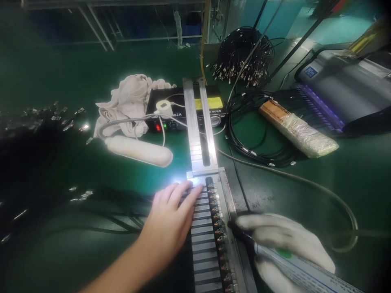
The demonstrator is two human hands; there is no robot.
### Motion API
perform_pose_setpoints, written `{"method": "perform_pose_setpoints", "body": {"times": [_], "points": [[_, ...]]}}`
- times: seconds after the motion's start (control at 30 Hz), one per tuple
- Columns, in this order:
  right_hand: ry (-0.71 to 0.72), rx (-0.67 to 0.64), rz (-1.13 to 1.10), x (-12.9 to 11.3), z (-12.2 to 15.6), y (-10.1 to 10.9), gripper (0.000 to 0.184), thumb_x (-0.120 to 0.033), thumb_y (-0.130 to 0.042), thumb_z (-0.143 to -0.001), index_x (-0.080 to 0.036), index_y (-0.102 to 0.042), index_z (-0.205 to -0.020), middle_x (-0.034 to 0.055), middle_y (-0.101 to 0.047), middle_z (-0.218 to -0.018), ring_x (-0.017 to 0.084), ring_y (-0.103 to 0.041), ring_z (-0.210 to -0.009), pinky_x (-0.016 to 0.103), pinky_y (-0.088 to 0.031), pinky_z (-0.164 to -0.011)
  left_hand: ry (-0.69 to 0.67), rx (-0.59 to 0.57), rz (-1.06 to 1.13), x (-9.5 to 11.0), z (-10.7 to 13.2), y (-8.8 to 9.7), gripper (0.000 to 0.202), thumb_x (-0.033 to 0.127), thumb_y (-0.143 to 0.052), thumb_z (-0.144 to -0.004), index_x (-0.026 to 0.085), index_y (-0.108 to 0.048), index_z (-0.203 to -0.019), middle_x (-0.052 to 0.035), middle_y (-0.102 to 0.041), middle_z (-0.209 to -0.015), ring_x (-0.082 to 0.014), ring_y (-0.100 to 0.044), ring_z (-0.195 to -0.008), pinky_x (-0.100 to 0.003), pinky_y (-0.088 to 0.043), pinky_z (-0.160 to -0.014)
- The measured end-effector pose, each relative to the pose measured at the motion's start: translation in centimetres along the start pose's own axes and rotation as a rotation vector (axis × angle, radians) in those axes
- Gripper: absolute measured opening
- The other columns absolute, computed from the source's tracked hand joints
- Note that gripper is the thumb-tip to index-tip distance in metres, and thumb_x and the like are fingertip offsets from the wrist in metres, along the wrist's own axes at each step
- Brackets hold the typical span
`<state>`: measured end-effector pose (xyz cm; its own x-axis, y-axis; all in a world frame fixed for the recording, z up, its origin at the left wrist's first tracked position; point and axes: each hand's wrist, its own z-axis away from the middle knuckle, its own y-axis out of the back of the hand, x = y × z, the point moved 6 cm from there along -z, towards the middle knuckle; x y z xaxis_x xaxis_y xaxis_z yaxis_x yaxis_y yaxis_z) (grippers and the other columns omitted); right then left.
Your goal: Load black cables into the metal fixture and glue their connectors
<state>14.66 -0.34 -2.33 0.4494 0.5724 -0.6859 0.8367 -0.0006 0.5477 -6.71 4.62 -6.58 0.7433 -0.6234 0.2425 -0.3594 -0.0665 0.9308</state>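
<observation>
A slotted metal jig [207, 244] runs down the middle, with a row of small connector ends with coppery wires [219, 224] along its right side. My left hand [171, 211] is bare and lies over the jig's left edge, fingers stretched out, fingertips touching the slots near the top. Whether a cable lies beneath those fingertips is hidden. In a white glove, my right hand [290, 240] is closed around a labelled tube with a black nozzle [293, 262]. The nozzle's tip is beside the jig's right rail.
A white lamp [139, 151] shines at the jig's top. Behind are a black control box [172, 108], a crumpled cloth [131, 97] and coiled black cables [244, 49]. At right are a plastic-wrapped block [305, 130] and a grey machine with violet light [345, 89]. Blurred cables [27, 162] lie left.
</observation>
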Motion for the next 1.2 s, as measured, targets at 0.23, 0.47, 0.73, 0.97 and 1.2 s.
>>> {"method": "perform_pose_setpoints", "body": {"times": [0.23, 0.47, 0.73, 0.97, 1.2], "points": [[-0.014, 0.044, -0.050, -0.1, -0.5, -0.1, 0.021, -0.010, -0.063, -0.081, -0.018, -0.063, -0.100, 0.0115, -0.075, -0.105, 0.027, -0.074, -0.091, 0.036, -0.066, -0.074, 0.009, 0.004, 0.012, -0.1, -0.1, -0.2, 0.045, 0.012, -0.038, -0.098, 0.021, -0.046, -0.141, -0.0114, -0.054, -0.134, -0.0284, -0.049, -0.118, -0.046, -0.044, -0.094], [-0.040, 0.098, -0.071, 0.0, -1.0, 0.0, 0.015, -0.015, -0.066, -0.083, -0.017, -0.066, -0.098, 0.0107, -0.074, -0.105, 0.026, -0.074, -0.091, 0.034, -0.066, -0.076, 0.011, 0.001, 0.000, -0.1, 0.1, -0.3, 0.045, 0.013, -0.038, -0.098, 0.022, -0.046, -0.141, -0.0112, -0.054, -0.134, -0.0286, -0.049, -0.118, -0.046, -0.044, -0.094], [-0.120, 0.149, 0.026, -1.1, 0.7, 0.7, 0.009, -0.016, -0.063, -0.088, -0.020, -0.065, -0.095, 0.0092, -0.076, -0.102, 0.026, -0.074, -0.091, 0.035, -0.064, -0.081, -0.050, 0.012, -0.037, 0.4, -0.7, 0.7, 0.041, 0.010, -0.041, -0.097, 0.015, -0.049, -0.136, -0.0149, -0.057, -0.128, -0.0300, -0.051, -0.115, -0.046, -0.047, -0.089], [0.035, 0.071, 0.001, -1.2, -0.5, 0.1, 0.011, -0.011, -0.060, -0.082, -0.016, -0.064, -0.092, 0.0114, -0.077, -0.094, 0.024, -0.076, -0.082, 0.031, -0.065, -0.071, -0.060, 0.004, -0.041, 0.5, -0.8, 0.8, 0.040, 0.009, -0.041, -0.096, 0.014, -0.050, -0.135, -0.0154, -0.057, -0.127, -0.0295, -0.052, -0.113, -0.045, -0.048, -0.087], [0.019, 0.064, -0.012, -1.3, -0.7, 0.2, 0.014, -0.010, -0.061, -0.080, -0.016, -0.064, -0.092, 0.0110, -0.076, -0.096, 0.024, -0.076, -0.083, 0.031, -0.066, -0.072, -0.052, -0.016, -0.025, 0.5, -0.7, 0.7, 0.041, 0.010, -0.042, -0.097, 0.014, -0.049, -0.137, -0.0156, -0.055, -0.129, -0.0303, -0.051, -0.114, -0.047, -0.047, -0.088]]}}
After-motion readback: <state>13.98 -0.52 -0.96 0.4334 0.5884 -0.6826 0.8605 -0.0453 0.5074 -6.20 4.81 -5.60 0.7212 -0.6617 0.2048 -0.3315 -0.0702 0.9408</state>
